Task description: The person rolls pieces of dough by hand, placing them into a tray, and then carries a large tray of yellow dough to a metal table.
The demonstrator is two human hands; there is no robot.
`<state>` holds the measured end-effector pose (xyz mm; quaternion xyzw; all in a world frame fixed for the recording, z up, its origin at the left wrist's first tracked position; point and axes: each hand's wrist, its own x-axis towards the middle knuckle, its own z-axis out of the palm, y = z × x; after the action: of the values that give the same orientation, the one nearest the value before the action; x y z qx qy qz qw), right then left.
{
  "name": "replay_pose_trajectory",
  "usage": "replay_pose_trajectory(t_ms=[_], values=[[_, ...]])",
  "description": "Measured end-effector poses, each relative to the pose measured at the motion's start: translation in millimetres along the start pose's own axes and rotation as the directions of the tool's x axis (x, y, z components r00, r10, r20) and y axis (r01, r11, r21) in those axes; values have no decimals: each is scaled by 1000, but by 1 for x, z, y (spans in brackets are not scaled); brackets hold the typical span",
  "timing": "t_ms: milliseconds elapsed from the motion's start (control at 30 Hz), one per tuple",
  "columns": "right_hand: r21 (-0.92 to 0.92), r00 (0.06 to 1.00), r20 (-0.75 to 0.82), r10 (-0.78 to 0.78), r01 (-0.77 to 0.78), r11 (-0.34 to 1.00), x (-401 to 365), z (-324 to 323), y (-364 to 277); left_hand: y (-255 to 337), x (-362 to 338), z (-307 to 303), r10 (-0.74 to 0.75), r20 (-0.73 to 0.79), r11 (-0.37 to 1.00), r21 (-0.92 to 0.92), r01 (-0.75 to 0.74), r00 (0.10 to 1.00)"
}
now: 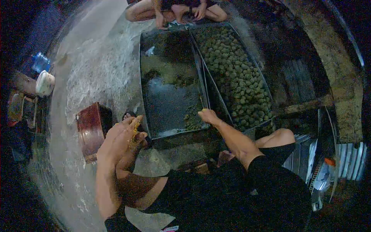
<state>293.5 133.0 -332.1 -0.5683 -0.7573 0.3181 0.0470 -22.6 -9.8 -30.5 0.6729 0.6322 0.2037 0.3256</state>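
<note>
My left hand [125, 127] is beside the near left corner of a shallow metal tray [166, 97], its fingers apart and yellow bits stuck to them. No object shows clearly in it. At the tray's near right side, my right hand [209, 116] is closed, with a thin, light strip showing just beyond the fingers; what it grips is too small to tell. Dark, crumbly material [176, 63] covers the far part of the tray, and a smaller patch [192, 118] lies near my right hand. Many round, greenish-brown balls [235, 71] fill the adjoining tray.
A reddish-brown box [91, 129] stands on the floor left of my left hand. Across the trays sits another person, with one hand [160, 20] at the far rim. A white container [45, 83] and a blue clear bottle [41, 62] are far left. Metal sheets [303, 154] are at right.
</note>
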Motion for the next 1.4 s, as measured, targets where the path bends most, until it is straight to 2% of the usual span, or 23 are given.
replay_pose_trajectory(t_ms=[67,133,167,233,333,400,433,467,533,600,633,700,800,833,867,933,967,1067,1100,1133,1233,1367,1400], values=[[-51,999,31,-19,20,999,-2,-2,10,3,0,-1,2,-8,997,76,-2,1000],[-100,997,61,-41,47,994,2,2,18,-3,0,-3,165,6,899,409,-153,986],[-95,991,13,-135,136,986,11,19,33,3,-1,-3,165,5,899,412,-152,986],[-94,973,-41,-228,223,970,13,22,37,18,0,-5,-30,36,960,278,19,999],[-75,998,39,-55,57,996,-8,-24,-13,1,4,-5,107,74,898,421,-128,992],[-125,994,33,108,-103,987,-10,-28,-24,1,4,-5,85,101,886,448,-122,991],[-125,994,47,100,-93,988,-7,-22,-22,4,3,-6,58,126,873,475,-112,990],[27,991,-51,127,-126,992,-5,-15,-17,14,4,-10,39,121,875,476,-92,992],[469,914,221,339,-405,785,-1,-15,-3,35,6,-17,-167,212,876,480,47,963],[881,940,256,227,-323,345,-36,-47,-36,25,7,-16,-192,224,868,493,59,956],[876,939,266,218,-330,351,-38,-44,-32,16,8,-11,-149,220,868,497,21,964],[986,928,164,333,-147,-76,-35,-28,-19,3,10,-4,-115,210,867,498,-5,971],[959,894,275,355,-230,-164,-29,1,-11,-1,10,0,-12,169,886,459,-68,986],[940,861,296,413,-339,32,-29,2,-14,1,10,1,-31,173,886,461,-53,984],[937,860,305,410,-348,33,-25,6,-15,2,9,1,-50,179,886,461,-39,983],[693,897,111,429,-379,613,-17,9,-22,3,5,1,-24,160,890,453,-52,987],[688,896,118,427,-384,616,-17,7,-23,2,4,1,12,140,892,446,-74,990],[643,994,-25,109,-67,763,-22,-17,-38,-3,-1,1,68,105,885,453,-108,992],[755,995,7,96,-68,652,-32,-29,-54,-6,-2,2,64,101,887,449,-103,993],[753,996,11,93,-69,654,-36,-39,-61,-12,0,3,83,102,891,438,-120,991],[979,942,177,287,-199,50,-38,-51,-61,-20,2,5,103,111,889,435,-141,988],[967,916,248,315,-252,-26,-25,-33,-47,-20,4,10,154,73,882,439,-170,985],[942,892,269,363,-323,96,-21,-29,-44,-19,4,10,150,76,882,439,-168,986]])
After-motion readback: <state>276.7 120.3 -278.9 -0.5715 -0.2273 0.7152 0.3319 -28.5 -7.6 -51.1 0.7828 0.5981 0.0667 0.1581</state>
